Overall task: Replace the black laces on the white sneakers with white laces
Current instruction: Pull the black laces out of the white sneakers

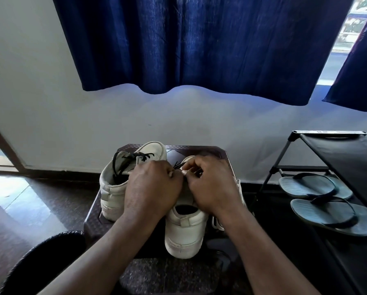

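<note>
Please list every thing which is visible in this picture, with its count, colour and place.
sneakers: 2, white, on the table
black laces: 2, black, one per sneaker
white laces: count unclear, white, on table beside right sneaker
table: 1, dark brown, under sneakers
curtains: 2, blue, above, at window
shoe rack: 1, black, right side
flip-flops: 2, grey-blue, on shoe rack
dark rounded object: 1, black, lower left
left hand: 1, pinching right sneaker's black lace
right hand: 1, pinching the same lace

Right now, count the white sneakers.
2. The left sneaker, black lace in it, on the stool; the centre sneaker beside it, under the left hand and right hand. None appears hidden.
</note>
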`<action>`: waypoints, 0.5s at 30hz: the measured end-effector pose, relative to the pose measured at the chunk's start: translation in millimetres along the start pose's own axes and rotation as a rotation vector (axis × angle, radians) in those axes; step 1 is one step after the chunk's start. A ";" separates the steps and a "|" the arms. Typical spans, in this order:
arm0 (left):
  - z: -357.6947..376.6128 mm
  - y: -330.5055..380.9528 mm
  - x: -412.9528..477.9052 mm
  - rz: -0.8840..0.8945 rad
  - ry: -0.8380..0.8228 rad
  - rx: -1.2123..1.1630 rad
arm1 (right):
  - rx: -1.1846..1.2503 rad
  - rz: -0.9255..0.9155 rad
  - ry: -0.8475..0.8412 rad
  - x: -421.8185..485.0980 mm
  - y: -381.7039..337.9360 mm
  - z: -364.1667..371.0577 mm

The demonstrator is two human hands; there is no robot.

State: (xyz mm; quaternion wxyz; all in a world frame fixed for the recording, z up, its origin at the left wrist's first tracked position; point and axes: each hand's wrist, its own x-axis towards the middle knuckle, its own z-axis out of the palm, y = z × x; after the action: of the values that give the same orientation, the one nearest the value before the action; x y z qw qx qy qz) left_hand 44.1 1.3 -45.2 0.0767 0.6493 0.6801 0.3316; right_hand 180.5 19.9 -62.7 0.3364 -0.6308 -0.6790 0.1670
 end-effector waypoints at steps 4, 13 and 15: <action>-2.0 -0.4 -1.9 -0.035 -0.009 -0.086 | -0.149 -0.008 0.008 -2.5 -2.8 -2.7; -3.4 0.2 -2.9 -0.074 0.005 -0.094 | 0.952 0.064 0.226 -0.4 -1.6 -14.4; -2.3 0.4 -3.1 -0.074 0.004 -0.099 | 1.415 0.117 0.196 0.1 -4.7 -36.9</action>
State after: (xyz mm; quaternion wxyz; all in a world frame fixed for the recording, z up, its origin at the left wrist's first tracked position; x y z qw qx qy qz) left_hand 43.7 -2.4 -44.2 0.1194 0.6183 0.6867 0.3632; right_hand 201.7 12.0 -33.2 0.7146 -0.3090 -0.3397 0.5277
